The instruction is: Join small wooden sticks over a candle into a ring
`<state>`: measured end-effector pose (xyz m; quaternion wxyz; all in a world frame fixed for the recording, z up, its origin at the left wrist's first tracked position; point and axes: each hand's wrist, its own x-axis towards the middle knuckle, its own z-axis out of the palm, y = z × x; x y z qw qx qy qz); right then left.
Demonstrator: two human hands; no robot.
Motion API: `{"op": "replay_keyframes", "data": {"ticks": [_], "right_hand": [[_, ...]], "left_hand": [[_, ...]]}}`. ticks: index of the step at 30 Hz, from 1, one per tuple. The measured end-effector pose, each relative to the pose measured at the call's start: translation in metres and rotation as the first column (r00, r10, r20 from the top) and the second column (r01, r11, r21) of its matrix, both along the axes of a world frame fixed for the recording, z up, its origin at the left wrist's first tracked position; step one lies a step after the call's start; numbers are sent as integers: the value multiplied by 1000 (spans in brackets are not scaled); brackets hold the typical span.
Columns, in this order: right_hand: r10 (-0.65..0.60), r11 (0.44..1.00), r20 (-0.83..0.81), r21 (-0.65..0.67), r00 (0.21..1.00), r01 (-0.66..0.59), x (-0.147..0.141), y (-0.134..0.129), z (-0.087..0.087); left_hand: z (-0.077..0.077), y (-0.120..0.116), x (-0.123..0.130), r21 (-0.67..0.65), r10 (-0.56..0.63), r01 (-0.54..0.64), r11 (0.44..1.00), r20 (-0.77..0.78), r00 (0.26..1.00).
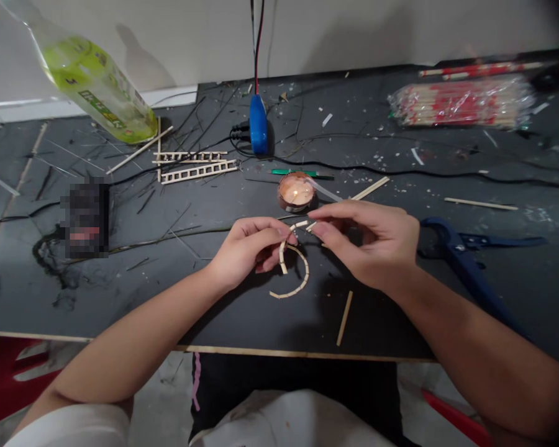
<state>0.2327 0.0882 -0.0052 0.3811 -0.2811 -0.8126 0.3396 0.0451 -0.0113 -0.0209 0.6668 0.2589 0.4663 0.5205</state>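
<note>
Between finger and thumb, my left hand pinches a curved piece built of short pale stick segments joined end to end, bent into an open ring. My right hand is closed in a pinch close to the piece's upper end, on a short bit of pale stick. Just beyond the fingertips stands a small round tin with a lit flame inside. A loose stick lies on the table below my right hand.
Two ladder-like stick frames lie left of a blue power socket. A green-labelled bottle stands at the back left. Blue-handled cutters rest by my right forearm. Bagged sticks lie back right. Black cables cross the table.
</note>
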Motion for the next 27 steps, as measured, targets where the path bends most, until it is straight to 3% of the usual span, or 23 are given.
{"op": "replay_keyframes", "data": {"ticks": [4, 8, 17, 27], "right_hand": [[-26, 994, -33, -109, 999, 22, 2, 2, -1], [-5, 986, -43, -166, 999, -2, 2, 3, 0], [97, 988, 18, -119, 995, -95, 0, 5, 1], [123, 992, 2, -23, 992, -123, -2, 6, -4]], "left_hand": [[2, 0, 1, -22, -114, 116, 993, 95, 989], [3, -1, 1, -38, -145, 152, 988, 151, 978], [1, 1, 1, -64, -151, 165, 984, 180, 972], [1, -1, 2, -68, -181, 197, 978, 192, 965]]}}
